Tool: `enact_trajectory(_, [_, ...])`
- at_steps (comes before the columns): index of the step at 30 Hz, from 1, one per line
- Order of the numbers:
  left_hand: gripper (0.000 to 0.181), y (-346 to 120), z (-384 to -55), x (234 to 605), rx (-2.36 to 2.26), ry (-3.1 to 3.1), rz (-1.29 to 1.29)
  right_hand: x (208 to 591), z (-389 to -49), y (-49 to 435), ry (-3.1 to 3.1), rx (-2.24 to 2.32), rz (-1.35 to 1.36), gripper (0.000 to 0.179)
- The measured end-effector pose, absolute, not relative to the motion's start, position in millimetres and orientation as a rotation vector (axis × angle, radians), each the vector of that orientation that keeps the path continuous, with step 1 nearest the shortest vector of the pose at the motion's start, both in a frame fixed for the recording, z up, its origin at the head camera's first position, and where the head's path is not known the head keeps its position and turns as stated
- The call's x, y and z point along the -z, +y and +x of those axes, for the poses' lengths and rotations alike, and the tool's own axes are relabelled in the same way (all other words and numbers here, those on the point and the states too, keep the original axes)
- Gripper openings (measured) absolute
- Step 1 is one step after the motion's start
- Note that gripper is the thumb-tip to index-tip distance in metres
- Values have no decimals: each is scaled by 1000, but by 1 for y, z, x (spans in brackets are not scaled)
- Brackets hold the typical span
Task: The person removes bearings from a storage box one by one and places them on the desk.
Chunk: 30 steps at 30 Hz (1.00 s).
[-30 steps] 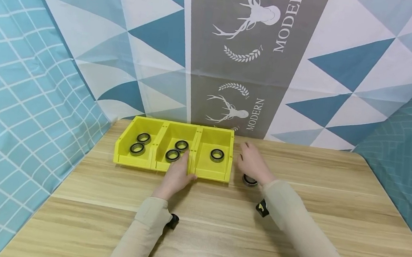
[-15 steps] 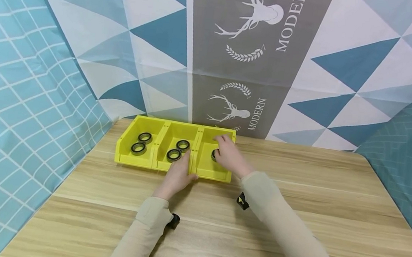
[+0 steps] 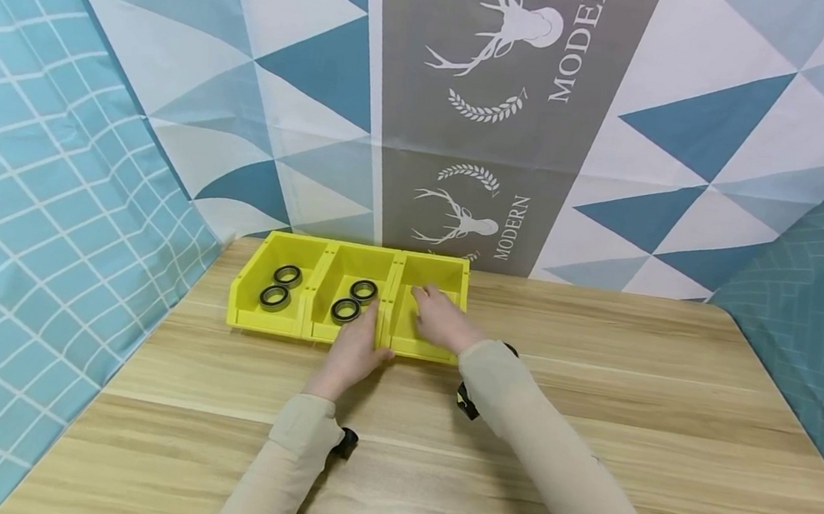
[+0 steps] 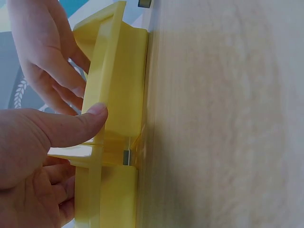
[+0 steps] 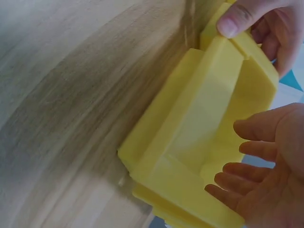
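Note:
A row of joined yellow storage bins (image 3: 417, 347) stands on the table against the backdrop. My left hand (image 3: 351, 354) grips its front where the middle and right bins meet, thumb (image 4: 78, 127) on the outside and fingers inside. My right hand (image 3: 441, 319) is in the right bin, its fingers loosely bent. In the right wrist view the right hand (image 5: 270, 166) shows nothing between thumb and fingers. Two bearings lie in the left bin, one a black-sealed bearing (image 3: 273, 307); two more, including a bearing (image 3: 344, 319), lie in the middle bin. The right bin's bearing is hidden.
On the wooden table (image 3: 666, 418), a dark curved edge (image 3: 511, 349), seemingly a bearing's, shows from behind the right sleeve. A patterned cloth backdrop (image 3: 306, 112) rises behind the bins, with a blue checked cloth (image 3: 52, 169) at the left.
My right hand has moved left from the table beside the bins into the right bin, covering the bearing there. My left hand has kept its grip on the bins.

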<state>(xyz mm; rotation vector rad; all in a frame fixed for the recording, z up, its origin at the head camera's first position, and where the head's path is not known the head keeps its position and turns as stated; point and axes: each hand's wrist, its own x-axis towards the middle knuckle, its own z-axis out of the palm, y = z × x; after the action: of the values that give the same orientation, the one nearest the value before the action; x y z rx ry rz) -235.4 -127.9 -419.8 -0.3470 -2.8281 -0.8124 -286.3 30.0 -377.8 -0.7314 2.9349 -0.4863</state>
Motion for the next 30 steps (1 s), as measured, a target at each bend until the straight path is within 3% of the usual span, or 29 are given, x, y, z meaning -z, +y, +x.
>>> enact_trajectory(16, [89, -128, -235, 420, 838, -2830, -345, 390, -292, 17, 2915, 346, -489, 64])
enact_trajectory(30, [90, -128, -236, 420, 846, -2838, -337, 402, -300, 16, 2883, 316, -422, 54])
